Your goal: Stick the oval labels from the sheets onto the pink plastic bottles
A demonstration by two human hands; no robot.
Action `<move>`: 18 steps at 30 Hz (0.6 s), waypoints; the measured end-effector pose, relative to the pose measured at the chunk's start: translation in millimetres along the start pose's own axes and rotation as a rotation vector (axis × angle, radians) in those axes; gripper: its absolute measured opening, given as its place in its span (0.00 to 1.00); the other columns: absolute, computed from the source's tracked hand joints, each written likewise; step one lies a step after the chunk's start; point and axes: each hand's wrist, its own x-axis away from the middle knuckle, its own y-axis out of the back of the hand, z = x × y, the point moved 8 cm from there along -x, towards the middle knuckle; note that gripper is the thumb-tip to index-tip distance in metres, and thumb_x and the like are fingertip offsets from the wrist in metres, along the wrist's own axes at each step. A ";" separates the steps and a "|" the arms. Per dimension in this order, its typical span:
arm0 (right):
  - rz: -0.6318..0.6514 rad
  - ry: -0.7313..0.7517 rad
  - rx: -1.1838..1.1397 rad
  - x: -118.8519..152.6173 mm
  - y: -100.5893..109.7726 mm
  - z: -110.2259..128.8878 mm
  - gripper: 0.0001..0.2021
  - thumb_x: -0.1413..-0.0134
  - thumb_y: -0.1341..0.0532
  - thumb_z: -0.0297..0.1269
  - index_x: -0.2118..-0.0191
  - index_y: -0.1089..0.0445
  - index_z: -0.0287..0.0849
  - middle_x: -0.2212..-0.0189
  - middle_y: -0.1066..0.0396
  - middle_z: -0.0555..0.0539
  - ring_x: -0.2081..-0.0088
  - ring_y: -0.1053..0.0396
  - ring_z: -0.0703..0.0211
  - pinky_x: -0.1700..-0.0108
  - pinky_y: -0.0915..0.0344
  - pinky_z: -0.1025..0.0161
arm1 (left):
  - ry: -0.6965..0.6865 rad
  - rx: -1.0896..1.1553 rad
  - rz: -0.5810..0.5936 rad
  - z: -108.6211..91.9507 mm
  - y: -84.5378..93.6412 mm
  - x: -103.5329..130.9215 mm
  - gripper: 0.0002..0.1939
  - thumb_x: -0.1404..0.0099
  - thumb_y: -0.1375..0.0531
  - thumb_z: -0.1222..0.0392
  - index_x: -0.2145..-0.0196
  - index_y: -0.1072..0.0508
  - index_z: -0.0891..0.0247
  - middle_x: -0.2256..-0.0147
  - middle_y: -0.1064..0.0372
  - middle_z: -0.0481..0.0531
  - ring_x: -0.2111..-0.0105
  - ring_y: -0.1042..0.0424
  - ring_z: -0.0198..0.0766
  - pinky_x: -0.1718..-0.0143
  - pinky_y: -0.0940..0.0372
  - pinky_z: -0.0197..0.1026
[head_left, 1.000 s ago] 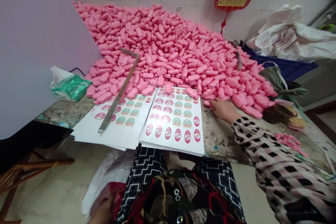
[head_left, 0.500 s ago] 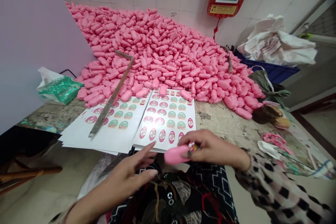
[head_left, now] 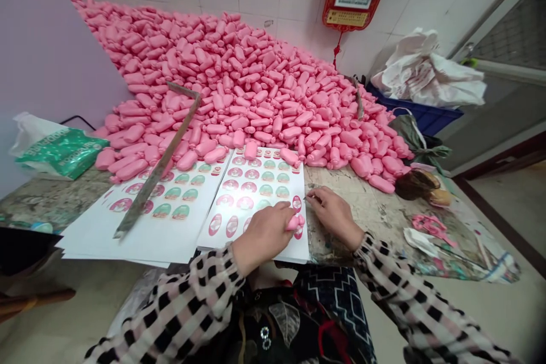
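Observation:
My left hand (head_left: 267, 233) is wrapped round a pink bottle (head_left: 295, 222), whose neck end pokes out at the right of the fingers, over the right sheet stack. My right hand (head_left: 335, 211) is pinched just beyond that stack's right edge, its fingertips beside an oval sticker (head_left: 297, 203); a thin dark tip shows there, too small to name. Rows of pink and green stickers cover the right sticker sheets (head_left: 256, 185). More sticker sheets (head_left: 174, 233) lie to the left under a long metal bar (head_left: 157, 170).
A big heap of pink bottles (head_left: 239, 85) fills the back of the table (head_left: 336, 182). At the left is a green packet (head_left: 63, 151); at the right, a blue crate (head_left: 422, 119), pink scissors (head_left: 433, 227) and a brown object (head_left: 416, 185).
The pink bottle has passed from my right hand to my left hand. Both hands have moved forward to the right stack's right edge, and the camera view has shifted right.

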 end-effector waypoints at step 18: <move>0.113 -0.017 -0.124 -4.4 -15.6 -7.4 0.07 0.44 0.44 0.39 0.66 0.30 0.45 0.66 0.31 0.50 0.63 0.34 0.60 0.63 0.44 0.64 | -0.112 -0.075 0.167 4.1 -15.6 -18.6 0.19 0.41 0.46 0.54 0.51 0.30 0.54 0.38 0.51 0.55 0.55 0.30 0.50 0.56 0.38 0.48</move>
